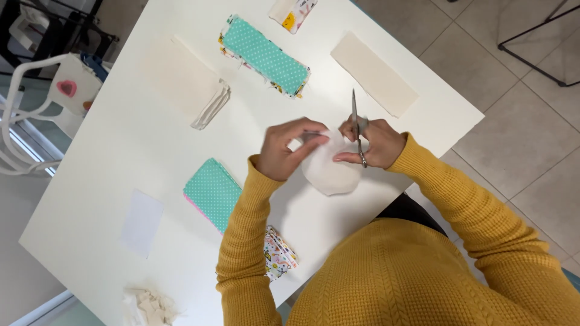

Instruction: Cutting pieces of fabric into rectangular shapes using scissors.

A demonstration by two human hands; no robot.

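Scissors (356, 124) handles hidden in right hand (374, 143) — blades blurred, left hand (289, 148) gripping white fabric round (331, 172)

Mustard-yellow knit sleeves (423, 175) were worn. A plain white fabric round (331, 172) was seen at centre, silver scissors (356, 124) over it. Teal white-dotted strips (266, 57) were laid at 12 o'clock, a matching teal stack (212, 192) at 8, cream pieces (373, 72) at 1.

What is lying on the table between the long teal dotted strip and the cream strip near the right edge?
Nothing: the head view shows bare white table between the teal dotted strip and the cream strip.
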